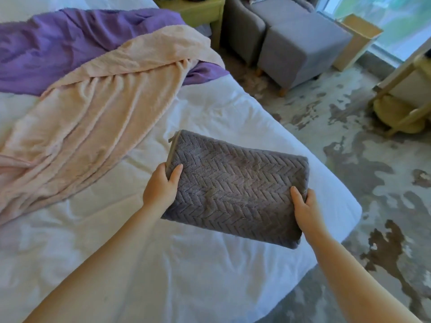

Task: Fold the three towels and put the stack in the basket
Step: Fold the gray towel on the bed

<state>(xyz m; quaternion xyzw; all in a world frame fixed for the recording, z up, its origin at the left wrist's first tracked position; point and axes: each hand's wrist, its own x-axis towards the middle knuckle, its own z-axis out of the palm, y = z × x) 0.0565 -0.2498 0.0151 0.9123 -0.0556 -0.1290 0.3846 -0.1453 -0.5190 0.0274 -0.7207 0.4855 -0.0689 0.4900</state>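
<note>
A folded grey towel point(235, 183) with a herringbone weave is held over the right part of the white bed point(210, 264). My left hand point(161, 185) grips its left edge, thumb on top. On the towel's right edge my right hand point(305, 208) does the same. An unfolded pink towel point(93, 113) lies rumpled across the bed's left side. Behind and partly under it spreads an unfolded purple towel point(70, 40). No basket is in view.
The bed's right edge drops to a patterned grey and brown carpet point(349, 141). Grey ottomans point(300, 45) and an armchair stand at the back. A green side table point(198, 10) sits by the bed's far end. Pale wooden furniture point(405, 94) stands at the right.
</note>
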